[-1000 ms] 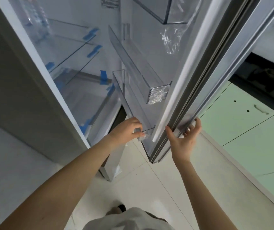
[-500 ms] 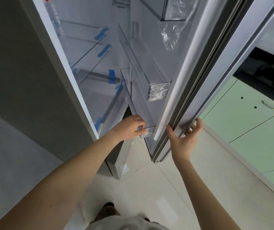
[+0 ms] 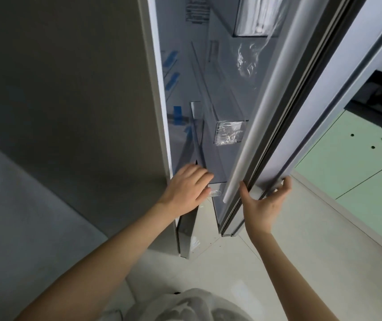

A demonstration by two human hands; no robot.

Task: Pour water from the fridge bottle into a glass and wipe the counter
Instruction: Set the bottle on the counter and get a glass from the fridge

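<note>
The fridge door has swung nearer shut, the gap seemingly narrower around the left hand

Pale tiled floor — grey wall left, mint-green cabinets right.

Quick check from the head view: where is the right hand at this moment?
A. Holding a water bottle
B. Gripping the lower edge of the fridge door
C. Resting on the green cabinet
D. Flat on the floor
B: the right hand has its thumb and fingers curled round the lower edge of the fridge door.
</note>
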